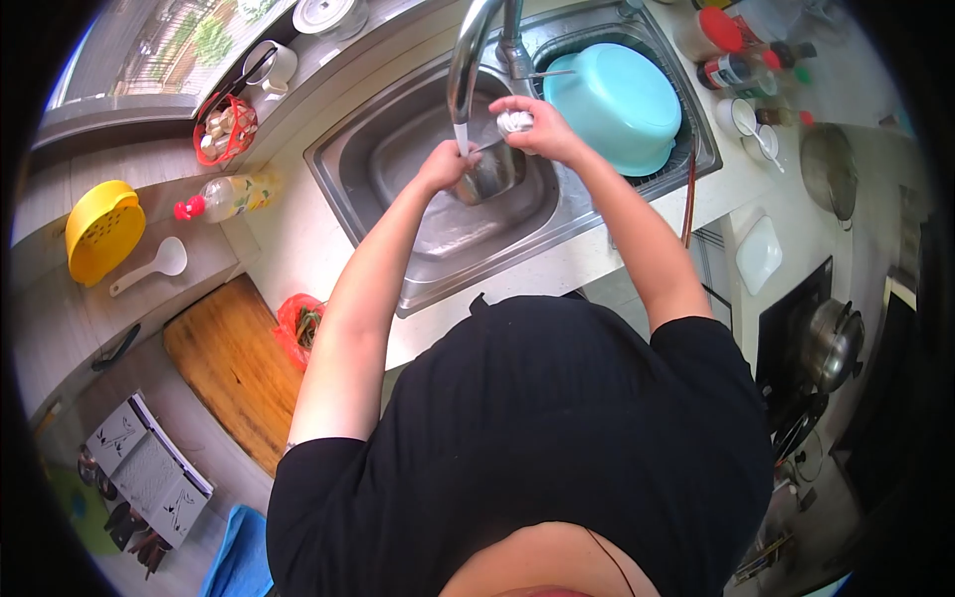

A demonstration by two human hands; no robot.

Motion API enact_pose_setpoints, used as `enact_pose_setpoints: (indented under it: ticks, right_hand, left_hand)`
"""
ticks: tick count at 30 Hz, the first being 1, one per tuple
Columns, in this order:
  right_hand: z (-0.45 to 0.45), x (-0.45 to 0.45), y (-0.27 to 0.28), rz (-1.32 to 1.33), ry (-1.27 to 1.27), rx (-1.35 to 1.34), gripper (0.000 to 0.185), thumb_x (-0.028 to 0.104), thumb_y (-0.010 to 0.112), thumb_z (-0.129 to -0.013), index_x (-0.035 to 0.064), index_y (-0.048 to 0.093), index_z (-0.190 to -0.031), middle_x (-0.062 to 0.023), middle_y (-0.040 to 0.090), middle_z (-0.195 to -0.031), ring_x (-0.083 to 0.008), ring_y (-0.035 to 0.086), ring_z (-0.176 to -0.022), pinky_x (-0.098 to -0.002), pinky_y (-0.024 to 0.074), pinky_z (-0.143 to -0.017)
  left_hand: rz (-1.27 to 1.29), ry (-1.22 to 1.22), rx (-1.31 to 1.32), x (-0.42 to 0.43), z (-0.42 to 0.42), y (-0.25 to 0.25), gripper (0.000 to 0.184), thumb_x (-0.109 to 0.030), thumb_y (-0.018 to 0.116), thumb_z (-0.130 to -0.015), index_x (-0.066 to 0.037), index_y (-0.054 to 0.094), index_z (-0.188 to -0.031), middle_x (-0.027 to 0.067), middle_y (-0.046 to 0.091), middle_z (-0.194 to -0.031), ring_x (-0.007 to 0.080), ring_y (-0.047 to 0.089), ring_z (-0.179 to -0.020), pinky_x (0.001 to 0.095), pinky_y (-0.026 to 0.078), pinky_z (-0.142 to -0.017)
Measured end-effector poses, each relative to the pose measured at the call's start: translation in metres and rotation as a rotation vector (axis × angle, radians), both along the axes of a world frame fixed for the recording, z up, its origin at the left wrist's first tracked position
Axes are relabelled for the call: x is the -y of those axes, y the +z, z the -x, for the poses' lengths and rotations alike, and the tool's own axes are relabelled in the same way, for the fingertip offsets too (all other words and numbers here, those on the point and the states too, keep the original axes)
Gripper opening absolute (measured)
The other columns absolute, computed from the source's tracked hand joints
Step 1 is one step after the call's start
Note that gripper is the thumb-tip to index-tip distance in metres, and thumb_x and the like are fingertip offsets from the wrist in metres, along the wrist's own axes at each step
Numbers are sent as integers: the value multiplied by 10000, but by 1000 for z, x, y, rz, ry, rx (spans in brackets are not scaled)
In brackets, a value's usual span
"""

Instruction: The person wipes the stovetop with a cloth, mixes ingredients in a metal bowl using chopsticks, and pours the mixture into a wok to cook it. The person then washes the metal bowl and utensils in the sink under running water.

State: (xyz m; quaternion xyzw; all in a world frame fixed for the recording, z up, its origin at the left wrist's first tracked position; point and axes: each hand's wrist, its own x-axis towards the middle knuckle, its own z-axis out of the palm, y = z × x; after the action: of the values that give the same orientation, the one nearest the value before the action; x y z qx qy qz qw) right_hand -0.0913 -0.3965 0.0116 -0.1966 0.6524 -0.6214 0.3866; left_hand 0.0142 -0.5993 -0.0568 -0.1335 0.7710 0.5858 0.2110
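Note:
Over the left basin of the steel sink [348, 189], my left hand [448, 167] grips the rim of a small metal pot [492, 174]. Water runs from the faucet [468, 75] right beside that hand. My right hand [542, 131] is closed around a silvery-white scouring ball [514, 122], just above the pot's far side. The pot is tilted, and my left fingers hide part of its rim. Its handle, if it has one, does not show.
A turquoise basin [617, 109] sits upside down in the right sink bowl. Left of the sink are a bottle with a red cap [229, 197], a red basket of garlic [227, 129] and a wooden cutting board [234, 368]. Jars and bottles [736, 70] stand at the right.

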Motion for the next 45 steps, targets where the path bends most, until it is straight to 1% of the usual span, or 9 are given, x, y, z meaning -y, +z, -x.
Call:
enact_pose_setpoints:
  ticks: [3, 7, 14, 21, 24, 29, 33, 38, 45]
  right_hand:
    - [-29, 6, 17, 204, -314, 152, 574, 43, 586, -719, 68, 512, -1287, -29, 539, -1040, -113, 542, -925, -229, 452, -806]
    - [-83, 31, -16, -269, -88, -549, 463, 203, 594, -833, 103, 525, -1280, -153, 509, -1257, -279, 504, -1075, -374, 381, -951]
    - [-116, 77, -63, -572, 17, -789, 388, 305, 484, -909, 202, 531, -1279, -43, 515, -1317, -267, 488, -1124, -525, 294, -948]
    - [-45, 109, -166, 102, 72, 142, 375, 349, 486, -931, 80, 626, -1151, -69, 617, -1153, -181, 560, -1071, -316, 429, -920]
    - [-44, 89, -126, -112, -24, 708, 372, 392, 458, -944, 103, 652, -1075, -60, 635, -1030, -167, 591, -958, -316, 475, -814]
    - [-102, 81, -104, 10, -492, 713, 449, 490, 411, -940, 117, 650, -1008, -48, 599, -848, -147, 578, -780, -312, 473, -661]
    - [-142, 98, -59, -99, -536, 70, 424, 382, 385, -973, 85, 483, -1259, -136, 524, -1146, -259, 486, -1109, -372, 375, -961]
    - [-147, 113, -49, -488, -269, -569, 373, 333, 539, -878, 179, 551, -1217, -172, 511, -1209, -350, 455, -1163, -406, 355, -1000]
    - [-60, 94, -114, -32, -259, 364, 371, 388, 549, -898, 92, 612, -1113, -73, 604, -1104, -218, 570, -1039, -372, 457, -899]
  left_hand:
    - [-133, 287, 66, -10, 0, 0, 233, -163, 585, -874, 1, 645, -1028, 60, 663, -867, 145, 596, -783, 308, 473, -739]
    - [-345, 471, 153, -20, -11, 9, 237, -158, 511, -921, -13, 631, -1067, 61, 645, -942, 140, 579, -844, 304, 467, -745]
    - [-355, 849, 92, -27, -72, -5, 232, -166, 480, -956, 2, 629, -1015, 43, 630, -919, 113, 556, -807, 276, 459, -704]
    - [-489, 935, -56, -5, -108, 35, 325, -306, 427, -988, -17, 575, -1012, 97, 635, -938, 217, 643, -862, 359, 588, -624]
    - [-718, 1221, -73, -12, -115, 57, 335, -328, 441, -986, -49, 618, -932, 10, 604, -789, 142, 579, -766, 307, 480, -723]
    - [-1061, 1519, -145, -2, -122, 20, 294, -345, 391, -994, -112, 562, -1045, 50, 609, -963, 187, 597, -899, 397, 499, -825]
    - [-763, 1555, -235, -14, -104, -2, 300, -231, 366, -1011, -39, 430, -1231, 121, 548, -1173, 242, 555, -1058, 397, 436, -955]
    - [-624, 1231, -103, -42, -95, -3, 235, -124, 392, -994, -13, 509, -1165, 89, 583, -1100, 179, 571, -977, 339, 474, -851]
    - [-467, 959, -194, -49, -89, 30, 223, -165, 493, -969, 1, 585, -1086, 40, 632, -951, 117, 546, -849, 280, 429, -772]
